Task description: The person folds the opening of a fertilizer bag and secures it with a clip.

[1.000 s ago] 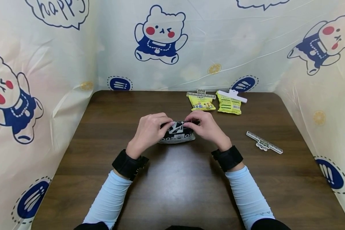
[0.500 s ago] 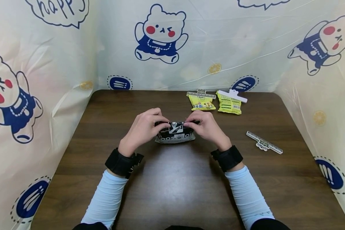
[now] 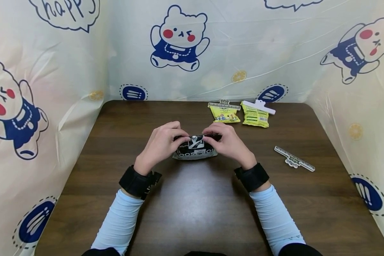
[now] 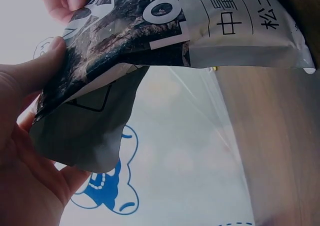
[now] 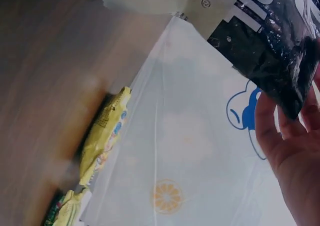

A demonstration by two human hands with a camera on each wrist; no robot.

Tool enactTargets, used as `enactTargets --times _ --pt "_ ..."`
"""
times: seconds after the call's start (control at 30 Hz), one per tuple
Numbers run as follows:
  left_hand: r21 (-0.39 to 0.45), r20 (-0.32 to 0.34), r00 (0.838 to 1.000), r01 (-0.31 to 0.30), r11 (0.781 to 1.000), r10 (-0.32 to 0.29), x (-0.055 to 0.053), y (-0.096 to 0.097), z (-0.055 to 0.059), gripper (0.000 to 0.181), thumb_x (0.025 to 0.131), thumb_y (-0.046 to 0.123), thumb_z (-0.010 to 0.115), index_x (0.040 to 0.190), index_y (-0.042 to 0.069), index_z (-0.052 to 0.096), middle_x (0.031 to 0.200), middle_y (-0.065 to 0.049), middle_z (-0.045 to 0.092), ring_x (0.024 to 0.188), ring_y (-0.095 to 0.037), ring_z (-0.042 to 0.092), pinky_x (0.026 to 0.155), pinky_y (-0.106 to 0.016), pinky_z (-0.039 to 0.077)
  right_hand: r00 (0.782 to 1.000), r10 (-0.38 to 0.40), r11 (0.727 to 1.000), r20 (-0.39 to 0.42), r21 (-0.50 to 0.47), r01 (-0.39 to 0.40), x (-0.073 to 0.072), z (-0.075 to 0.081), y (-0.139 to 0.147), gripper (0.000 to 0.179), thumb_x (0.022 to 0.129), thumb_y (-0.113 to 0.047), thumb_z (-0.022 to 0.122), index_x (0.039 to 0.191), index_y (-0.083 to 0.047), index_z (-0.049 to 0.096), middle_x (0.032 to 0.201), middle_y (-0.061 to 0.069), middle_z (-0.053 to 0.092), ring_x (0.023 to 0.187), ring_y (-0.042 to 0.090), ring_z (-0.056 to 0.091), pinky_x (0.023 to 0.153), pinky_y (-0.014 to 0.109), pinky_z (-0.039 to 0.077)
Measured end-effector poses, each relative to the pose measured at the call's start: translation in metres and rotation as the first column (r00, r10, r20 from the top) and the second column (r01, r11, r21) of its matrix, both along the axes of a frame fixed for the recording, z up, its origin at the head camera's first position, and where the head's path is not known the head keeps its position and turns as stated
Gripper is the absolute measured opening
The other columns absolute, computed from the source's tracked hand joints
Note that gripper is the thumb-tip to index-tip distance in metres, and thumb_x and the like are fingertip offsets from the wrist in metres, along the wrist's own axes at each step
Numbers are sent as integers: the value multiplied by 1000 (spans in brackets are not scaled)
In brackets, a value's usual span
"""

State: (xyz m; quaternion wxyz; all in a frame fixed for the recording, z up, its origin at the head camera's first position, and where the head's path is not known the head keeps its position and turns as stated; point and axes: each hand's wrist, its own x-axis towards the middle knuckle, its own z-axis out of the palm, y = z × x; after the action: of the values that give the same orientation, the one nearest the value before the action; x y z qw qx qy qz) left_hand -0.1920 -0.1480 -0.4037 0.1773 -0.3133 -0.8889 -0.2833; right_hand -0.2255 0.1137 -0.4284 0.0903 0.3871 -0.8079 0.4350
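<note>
A black and grey plastic bag (image 3: 196, 153) with white lettering stands on the table between both hands. My left hand (image 3: 161, 142) pinches the left end of its top edge, thumb in front and fingers behind. On the other end, my right hand (image 3: 225, 142) pinches the same edge. The left wrist view shows the bag's upper part (image 4: 125, 41) folded over, with a plain grey flap (image 4: 95, 131) hanging behind near the left fingers. In the right wrist view, the bag's dark corner (image 5: 285, 81) lies against the right fingers.
A clear sealing clip (image 3: 294, 159) with ruler-like marks lies on the table at the right. Two yellow snack packets stand at the back, one under a clear clip (image 3: 224, 105), the other under a white clip (image 3: 259, 106). A printed curtain (image 3: 236, 42) surrounds the table (image 3: 192, 213).
My left hand has slid left along the bag's top edge to its left end, uncovering more of the front. My right hand has shifted slightly left in the last half second.
</note>
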Motion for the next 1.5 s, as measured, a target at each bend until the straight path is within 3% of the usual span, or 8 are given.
enactTargets --times 0.23,0.63,0.9,1.03,1.23,1.33,1.5 --pt "-8 35 999 3 1000 -2 -1 -2 3 10 91 21 83 98 14 85 78 3 54 67 -13 50 56 -33 42 997 -40 999 -66 -4 40 1 0 -5 9 91 -11 82 100 -10 80 96 6 75 94 20 65 81 42 55" --pt "2 134 991 -9 1000 9 1 -22 16 16 85 22 88 99 14 86 77 4 55 63 -12 48 53 -34 38 999 -9 997 -43 -78 6 1 -1 -7 5 90 -5 82 94 -8 81 90 8 78 91 20 67 79 43 55" --pt "15 131 991 22 1000 -24 0 -23 17 15 86 18 87 100 11 86 74 4 58 59 -10 48 49 -32 37 1000 -5 994 -5 -111 5 0 -3 -8 6 92 -6 80 92 -12 82 87 5 77 87 16 67 75 42 55" --pt "29 172 985 9 1000 -14 1 -28 20 16 86 20 87 101 14 85 82 4 67 67 -14 56 56 -34 44 1000 -4 994 14 -108 6 1 -3 -7 6 92 -6 79 93 -12 81 87 6 76 86 17 67 74 48 56" --pt "24 271 963 -23 999 15 5 -45 29 28 81 9 90 106 16 82 105 0 73 98 -22 66 81 -46 56 999 -21 995 40 -92 24 1 -3 -5 5 92 -7 80 94 -11 81 90 7 77 88 19 69 79 49 58" --pt "34 261 965 -7 999 -2 4 -50 31 30 81 -2 87 105 14 81 108 -3 72 103 -25 66 88 -51 57 999 -20 996 46 -88 24 0 -3 -5 5 93 -7 80 94 -12 81 90 7 77 88 19 69 80 47 58" --pt "83 187 982 24 996 -39 2 -52 27 18 82 -5 85 90 11 81 101 -3 70 99 -23 63 89 -49 55 999 -15 996 52 -87 19 -1 -3 -5 6 92 -7 80 93 -13 81 89 5 76 85 16 68 76 48 57"
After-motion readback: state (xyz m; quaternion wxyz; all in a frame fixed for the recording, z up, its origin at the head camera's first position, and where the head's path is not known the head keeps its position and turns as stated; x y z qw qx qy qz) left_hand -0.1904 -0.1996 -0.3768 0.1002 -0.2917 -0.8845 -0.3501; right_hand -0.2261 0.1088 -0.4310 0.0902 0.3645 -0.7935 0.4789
